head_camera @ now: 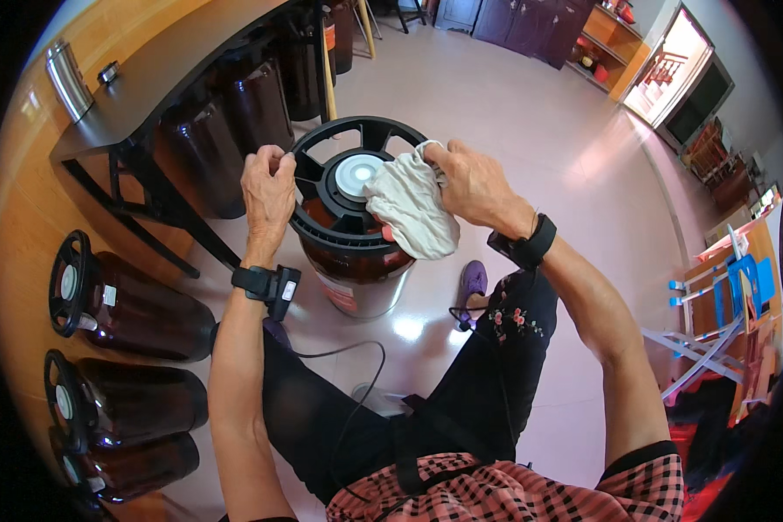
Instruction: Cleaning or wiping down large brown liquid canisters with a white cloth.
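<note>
Before me on the tiled floor stands a brown, translucent keg (359, 264) with a label on its front. Its top carries a spoked black plastic handle ring (339, 240) around a pale round cap (351, 177). My left hand (265, 192) grips the ring's left side with curled fingers. A crumpled white cloth (412, 202) is pinched in my right hand (476, 186). It drapes over the right part of the ring, hiding that stretch of rim and touching the cap's edge. Something pinkish shows beside the cloth at the front rim; I cannot tell what it is.
More brown kegs (150, 307) line the left wall, and others (258, 101) stand beneath a black table (163, 59). A steel thermos (68, 81) stands on it near its lid (108, 73). A black cable (383, 365) crosses my legs. Folding chairs (718, 333) are at right.
</note>
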